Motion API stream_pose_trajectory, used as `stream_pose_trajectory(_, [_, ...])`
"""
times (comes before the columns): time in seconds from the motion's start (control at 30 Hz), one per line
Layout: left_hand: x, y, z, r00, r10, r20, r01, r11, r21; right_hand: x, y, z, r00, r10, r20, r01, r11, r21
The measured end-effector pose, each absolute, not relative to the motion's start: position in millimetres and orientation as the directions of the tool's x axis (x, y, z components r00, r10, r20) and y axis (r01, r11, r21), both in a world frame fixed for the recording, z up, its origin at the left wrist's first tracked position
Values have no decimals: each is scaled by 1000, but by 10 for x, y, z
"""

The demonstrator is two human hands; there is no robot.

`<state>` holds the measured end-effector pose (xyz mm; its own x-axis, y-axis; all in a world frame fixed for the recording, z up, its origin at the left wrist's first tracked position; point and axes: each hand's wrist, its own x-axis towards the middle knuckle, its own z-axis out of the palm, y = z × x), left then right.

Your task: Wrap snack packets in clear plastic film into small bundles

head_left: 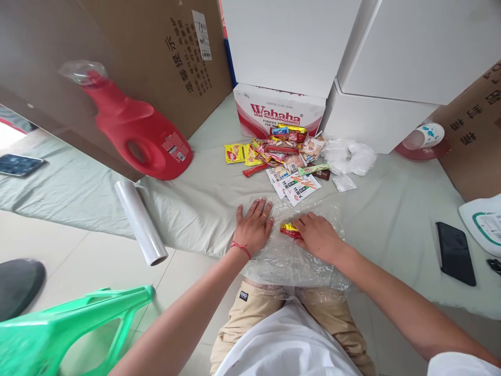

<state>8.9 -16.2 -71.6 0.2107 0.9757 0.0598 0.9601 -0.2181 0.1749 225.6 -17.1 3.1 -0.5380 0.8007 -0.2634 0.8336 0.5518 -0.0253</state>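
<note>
A clear plastic sheet (297,266) lies spread over the cloth-covered surface in front of me. My left hand (253,227) rests flat near the sheet's left side, fingers stretched out, with a red cord on the wrist. On the sheet, my right hand (315,235) has its fingers closed on a few small snack packets (288,230), yellow and red; its fingers hide part of them. Just beyond the hands sits a pile of wrapped snacks (284,146), with white packets (299,189) at its near side.
A roll of plastic film (141,223) and a red jug (144,136) stand at left. Behind the snacks is a Wahaha box (279,112) under white boxes (289,42). Crumpled white plastic (352,156) lies right of the pile. Farther right is a black phone (456,253). A green stool (74,324) is lower left.
</note>
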Motion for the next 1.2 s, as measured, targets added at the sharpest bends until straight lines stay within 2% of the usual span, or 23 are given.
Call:
stream_pose_trajectory(0.13, [87,-164,-712,208,976,66,962,-216,168,2342,-43,70,-609,732,-304,783,617,-82])
stream_pose_trajectory(0.27, [88,-167,-698,207,976,65,961,-216,175,2565,145,165,-596,728,-338,801,571,-182])
stream_pose_trajectory(0.4, [85,-168,-686,208,977,56,960,-215,178,2679,212,277,-568,783,-254,820,510,-260])
stream_pose_trajectory(0.5, [82,-165,-685,206,977,54,962,-212,172,2544,149,271,-666,716,-209,740,597,-309])
stream_pose_trajectory(0.6, [85,-164,-684,207,977,58,963,-214,165,2337,80,173,-715,656,-244,699,655,-286])
stream_pose_trajectory(0.73, [93,-169,-687,208,976,70,962,-217,168,2285,61,29,-669,703,-242,742,606,-288])
stream_pose_trajectory(0.9, [94,-174,-703,206,975,80,960,-217,175,2432,54,-68,-630,759,-163,759,558,-334])
stream_pose_trajectory(1.2, [92,-180,-689,214,975,64,961,-222,167,2324,16,-150,-641,754,-142,751,578,-318])
